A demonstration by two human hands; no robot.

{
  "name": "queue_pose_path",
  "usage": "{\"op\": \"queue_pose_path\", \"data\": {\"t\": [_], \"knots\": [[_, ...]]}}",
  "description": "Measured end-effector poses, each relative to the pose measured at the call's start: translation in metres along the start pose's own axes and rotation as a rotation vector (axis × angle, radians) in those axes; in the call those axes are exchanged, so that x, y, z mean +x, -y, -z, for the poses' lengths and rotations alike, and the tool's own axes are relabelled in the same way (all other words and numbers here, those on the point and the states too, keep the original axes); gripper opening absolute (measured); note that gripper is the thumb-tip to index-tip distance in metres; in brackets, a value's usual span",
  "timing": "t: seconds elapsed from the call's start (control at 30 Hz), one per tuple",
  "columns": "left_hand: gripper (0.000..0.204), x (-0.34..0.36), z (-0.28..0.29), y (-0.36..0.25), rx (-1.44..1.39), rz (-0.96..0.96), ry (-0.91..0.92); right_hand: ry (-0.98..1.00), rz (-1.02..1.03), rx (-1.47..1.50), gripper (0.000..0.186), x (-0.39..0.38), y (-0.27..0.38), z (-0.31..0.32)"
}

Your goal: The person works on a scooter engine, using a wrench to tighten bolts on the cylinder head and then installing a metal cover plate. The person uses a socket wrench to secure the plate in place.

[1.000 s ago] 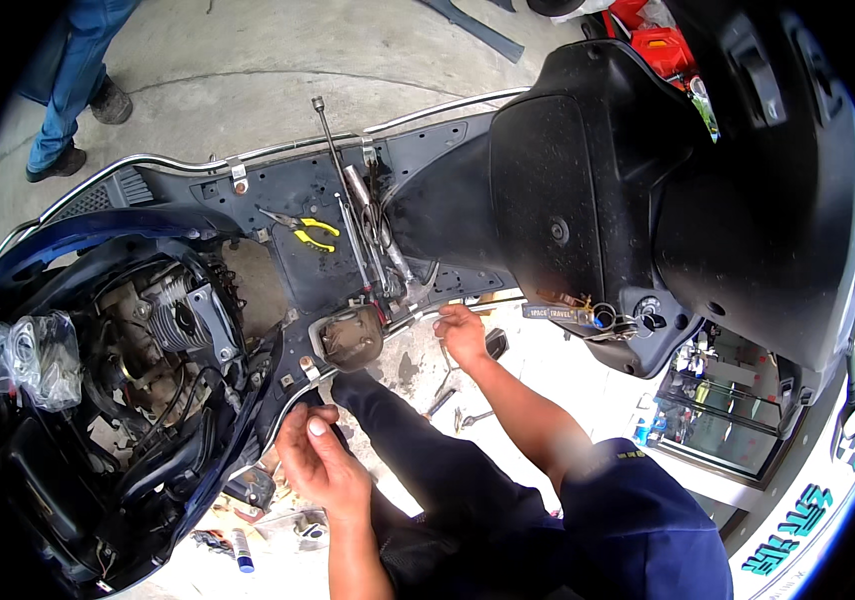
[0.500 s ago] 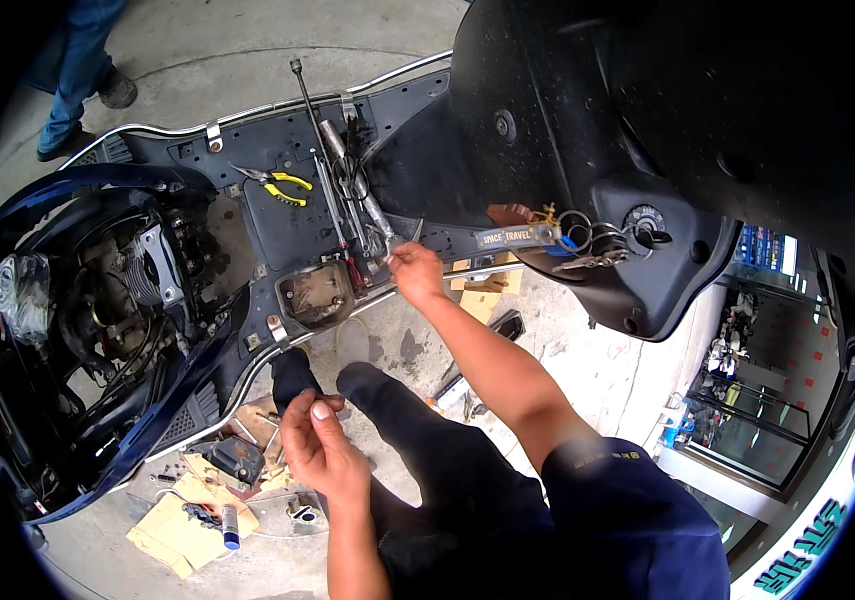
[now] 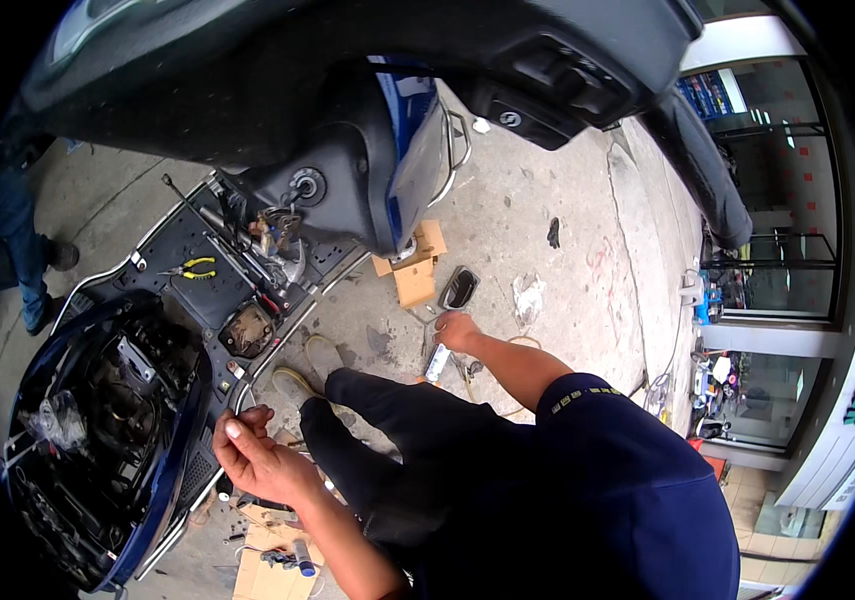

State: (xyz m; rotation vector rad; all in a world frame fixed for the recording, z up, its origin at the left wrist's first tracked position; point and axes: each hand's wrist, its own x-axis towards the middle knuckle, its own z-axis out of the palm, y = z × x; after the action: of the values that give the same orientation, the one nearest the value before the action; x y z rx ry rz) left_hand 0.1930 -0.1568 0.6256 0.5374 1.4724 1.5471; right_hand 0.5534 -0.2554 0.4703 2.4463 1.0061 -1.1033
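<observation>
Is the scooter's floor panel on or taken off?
Off. The scooter shows bare frame and wiring, and yellow pliers lie on it.

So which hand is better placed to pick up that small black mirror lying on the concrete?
Probably the right hand: it hangs just below the black mirror. The left hand is back by the scooter's chrome rail.

Glossy blue plastic scooter panel (image 3: 413, 150), rough matt concrete floor (image 3: 548, 190) — brown cardboard scraps (image 3: 410, 270), yellow-handled metal pliers (image 3: 193, 267).
</observation>
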Motion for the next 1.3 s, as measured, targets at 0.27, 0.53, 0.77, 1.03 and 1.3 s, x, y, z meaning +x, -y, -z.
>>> {"op": "queue_pose_path", "data": {"t": [0.27,0.53,0.77,1.03,1.3], "knots": [[0.033,0.016,0.0,-0.054,0.094,-0.075,0.217,0.068,-0.073,0.194,0.026,-0.091,-0.094,0.0],[0.038,0.043,0.021,-0.095,0.287,-0.123,0.311,0.015,-0.214,0.569,0.023,-0.167,-0.101,-0.049],[0.033,0.029,0.038,-0.096,0.428,-0.094,0.294,0.123,-0.279,0.563,0.027,-0.197,-0.135,-0.092],[0.035,-0.006,0.041,-0.083,0.503,-0.142,0.311,0.154,-0.301,0.489,0.03,-0.195,-0.197,-0.084],[0.025,-0.007,0.036,-0.104,0.877,-0.177,0.729,0.111,-0.369,0.721,0.02,-0.146,-0.225,-0.046]]}}
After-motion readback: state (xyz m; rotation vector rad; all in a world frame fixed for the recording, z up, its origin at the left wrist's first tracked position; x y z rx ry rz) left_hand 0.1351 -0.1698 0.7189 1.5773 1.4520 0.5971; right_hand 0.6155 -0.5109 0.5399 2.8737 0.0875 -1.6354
